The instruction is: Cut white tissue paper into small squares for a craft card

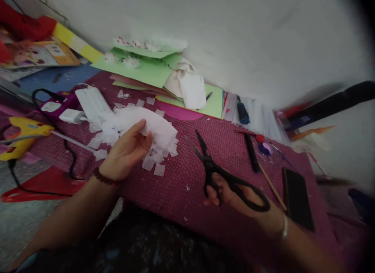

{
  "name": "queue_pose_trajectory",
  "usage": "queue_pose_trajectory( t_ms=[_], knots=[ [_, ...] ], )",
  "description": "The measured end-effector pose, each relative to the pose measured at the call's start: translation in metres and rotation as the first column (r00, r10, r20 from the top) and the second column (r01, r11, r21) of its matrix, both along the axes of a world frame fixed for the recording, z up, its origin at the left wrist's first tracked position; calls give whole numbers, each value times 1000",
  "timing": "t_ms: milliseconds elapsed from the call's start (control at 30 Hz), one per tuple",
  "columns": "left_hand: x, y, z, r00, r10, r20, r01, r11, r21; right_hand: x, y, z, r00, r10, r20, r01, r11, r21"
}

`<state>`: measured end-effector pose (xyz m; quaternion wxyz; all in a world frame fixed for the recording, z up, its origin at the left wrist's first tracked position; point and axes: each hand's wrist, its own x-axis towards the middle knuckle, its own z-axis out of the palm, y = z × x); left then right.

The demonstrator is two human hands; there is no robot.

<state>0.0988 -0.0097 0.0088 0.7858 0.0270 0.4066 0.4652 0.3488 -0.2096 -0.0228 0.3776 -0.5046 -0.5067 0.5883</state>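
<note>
My left hand (126, 151) pinches a folded piece of white tissue paper (158, 129) above a dark red checked cloth (187, 175). Small white paper squares (155, 161) lie scattered under and beside it. My right hand (234, 196) has its fingers through the handles of black scissors (216, 169), whose blades are open and point up and left toward the tissue. A gap of cloth separates the blade tips from the paper.
A yellow glue gun (25, 134) and black cable (68, 153) lie at left. Green card sheets (140, 67) and crumpled white paper (187, 85) sit by the wall. A black phone (297, 198), a black pen (252, 151) and a wooden stick (271, 185) lie at right.
</note>
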Motion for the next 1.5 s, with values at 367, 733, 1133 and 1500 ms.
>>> queue_pose_trajectory(
  t_ms=[367, 733, 1133, 1500],
  knots=[
    [-3, -10, 0, 998, -29, -48, 34, 995, 94, -12, 29, -15, 842, 150, -518, -201, 979, -42],
    [1, -27, -10, 971, -185, -154, 217, 949, 229, -28, 41, -28, 627, 110, -771, -277, 957, -89],
    [0, -18, -12, 972, -156, -177, 208, 922, 326, -29, 29, -34, 726, 125, -676, -243, 966, -83],
    [6, -35, -31, 915, -347, -206, 398, 857, 327, -35, 34, -44, 591, 99, -801, -302, 947, -106]
  ],
)
